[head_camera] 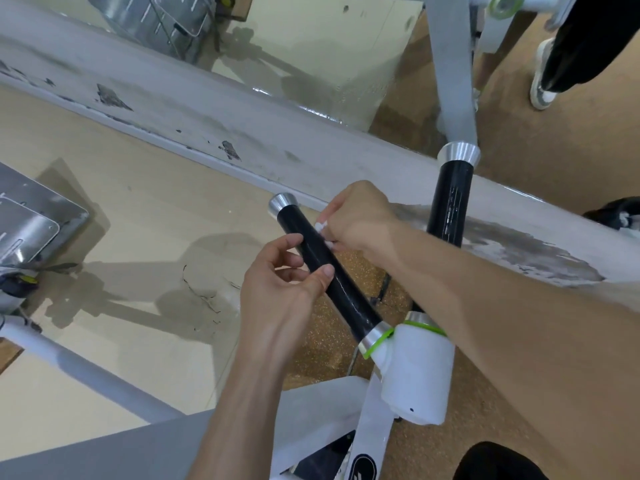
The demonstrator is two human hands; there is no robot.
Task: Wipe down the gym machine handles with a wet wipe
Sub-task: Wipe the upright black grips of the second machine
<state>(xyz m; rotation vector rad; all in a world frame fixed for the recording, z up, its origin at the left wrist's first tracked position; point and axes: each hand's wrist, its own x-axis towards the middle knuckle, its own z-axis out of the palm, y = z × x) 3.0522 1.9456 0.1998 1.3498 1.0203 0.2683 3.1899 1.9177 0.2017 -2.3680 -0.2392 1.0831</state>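
A long scuffed white beam [242, 133] crosses the scene beyond the hands, with a mirror [311, 57] above it. Nearer, a white hub [415, 372] with green rings carries two black handles: the far one [450, 206] rises on the right, partly hidden behind the right forearm. The near handle [343, 292] angles to the left. The left hand [277, 292] curls loosely around it, thumb on top. The right hand [360, 216] is bunched on a white wet wipe [323, 230], pressing it to the handle's far side.

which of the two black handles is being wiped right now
The angled handle nearer the person: both hands touch it, the right hand pressing a white wipe on it. The upright handle behind is untouched.
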